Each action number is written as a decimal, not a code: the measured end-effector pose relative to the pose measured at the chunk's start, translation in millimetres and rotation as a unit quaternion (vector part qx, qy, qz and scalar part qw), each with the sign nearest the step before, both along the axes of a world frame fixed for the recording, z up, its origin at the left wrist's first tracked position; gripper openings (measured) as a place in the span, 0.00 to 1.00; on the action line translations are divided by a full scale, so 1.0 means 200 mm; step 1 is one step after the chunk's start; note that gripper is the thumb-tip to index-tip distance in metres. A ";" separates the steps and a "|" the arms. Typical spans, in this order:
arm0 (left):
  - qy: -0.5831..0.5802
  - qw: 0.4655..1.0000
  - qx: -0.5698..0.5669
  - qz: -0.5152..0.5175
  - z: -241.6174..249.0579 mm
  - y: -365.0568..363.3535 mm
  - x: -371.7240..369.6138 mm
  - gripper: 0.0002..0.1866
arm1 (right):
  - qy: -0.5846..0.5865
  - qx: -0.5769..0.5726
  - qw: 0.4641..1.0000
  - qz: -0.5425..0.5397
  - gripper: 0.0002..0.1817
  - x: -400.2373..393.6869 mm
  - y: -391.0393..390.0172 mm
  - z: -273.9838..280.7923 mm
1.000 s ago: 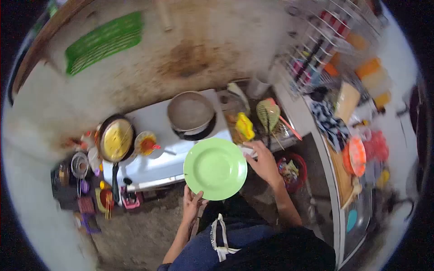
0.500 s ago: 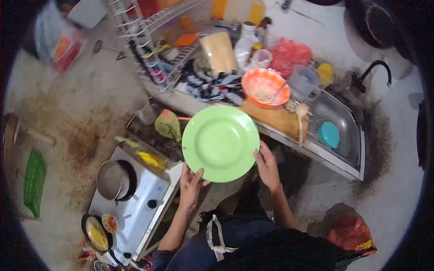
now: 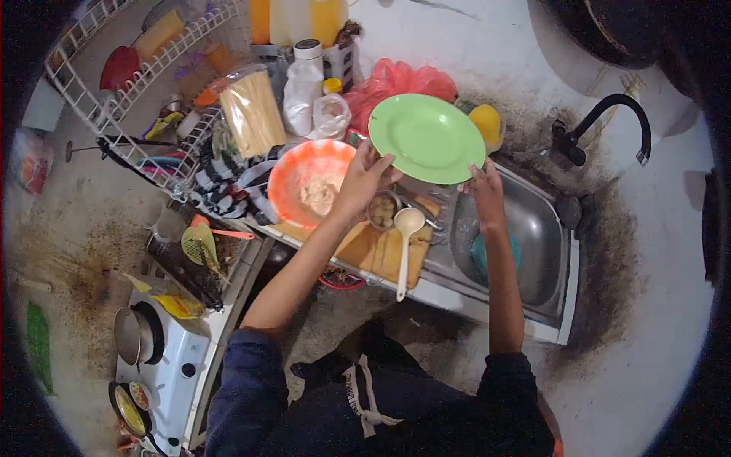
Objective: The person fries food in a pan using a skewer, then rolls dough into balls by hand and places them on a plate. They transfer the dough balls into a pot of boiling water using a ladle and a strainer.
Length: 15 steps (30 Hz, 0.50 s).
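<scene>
A light green plate (image 3: 428,139) is held up over the back of the counter, close to the sink. My left hand (image 3: 367,183) grips its near left rim, fingers closed on the edge. On the near right rim, my right hand (image 3: 484,190) is closed the same way. The plate's upper face shows bare. Below and left of it stands an orange-and-white bowl (image 3: 280,183) with a pale mixture inside. A cream ladle (image 3: 409,222) lies on the wooden cutting board (image 3: 373,255), beside a small bowl of round pieces (image 3: 383,209).
At right is a metal sink (image 3: 539,263) with a turquoise bowl (image 3: 512,255) and a black faucet (image 3: 609,126). A white bottle (image 3: 304,87), a pack of sticks (image 3: 253,113) and a red plastic bag (image 3: 400,85) line the back. A stove (image 3: 169,365) with pans is at lower left.
Both hands have carried the green plate away from my body, over the counter toward the sink. It is now tilted. My view has shifted right.
</scene>
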<state>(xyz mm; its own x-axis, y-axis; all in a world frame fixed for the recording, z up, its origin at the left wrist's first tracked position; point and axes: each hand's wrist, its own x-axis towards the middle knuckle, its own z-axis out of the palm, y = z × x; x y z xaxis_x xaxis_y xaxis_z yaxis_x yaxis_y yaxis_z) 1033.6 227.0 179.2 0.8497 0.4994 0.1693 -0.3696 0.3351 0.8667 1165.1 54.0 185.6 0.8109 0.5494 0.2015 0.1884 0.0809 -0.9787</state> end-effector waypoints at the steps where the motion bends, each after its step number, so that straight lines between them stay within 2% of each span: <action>1: -0.001 1.000 -0.002 0.003 -0.03 -0.03 0.05 0.23 | 0.046 0.014 0.998 0.031 0.20 0.08 -0.01 -0.03; 3: 0.021 0.996 -0.086 0.016 -0.10 -0.12 0.08 0.27 | 0.052 0.037 0.998 0.020 0.19 0.21 -0.02 -0.09; 4: 0.092 0.994 -0.053 0.023 -0.07 -0.18 0.09 0.28 | 0.060 0.060 0.996 0.005 0.17 0.25 -0.02 -0.13; 5: 0.097 0.993 -0.055 0.025 -0.15 -0.19 0.15 0.28 | 0.066 0.059 0.996 0.006 0.17 0.29 -0.03 -0.16; 6: 0.101 0.979 0.098 0.146 -0.28 -0.19 0.23 0.27 | 0.076 0.054 0.995 0.028 0.17 0.31 -0.04 -0.14; 7: 0.099 0.928 0.248 0.259 -0.32 -0.19 0.27 0.26 | 0.084 0.050 0.994 0.048 0.17 0.33 -0.05 -0.13; 8: 0.086 0.925 0.232 0.289 -0.35 -0.17 0.33 0.27 | 0.084 0.052 0.994 0.046 0.17 0.35 -0.05 -0.13; 11: 0.084 0.928 0.176 0.317 -0.29 -0.13 0.43 0.28 | 0.154 0.114 0.979 0.064 0.17 0.36 -0.05 -0.14; 12: 0.110 0.895 0.256 0.349 -0.31 -0.11 0.47 0.28 | 0.168 0.116 0.976 0.071 0.16 0.35 -0.06 -0.13; 15: 0.058 0.902 0.271 0.332 -0.38 -0.07 0.51 0.27 | 0.178 0.100 0.975 0.088 0.17 0.35 -0.05 -0.15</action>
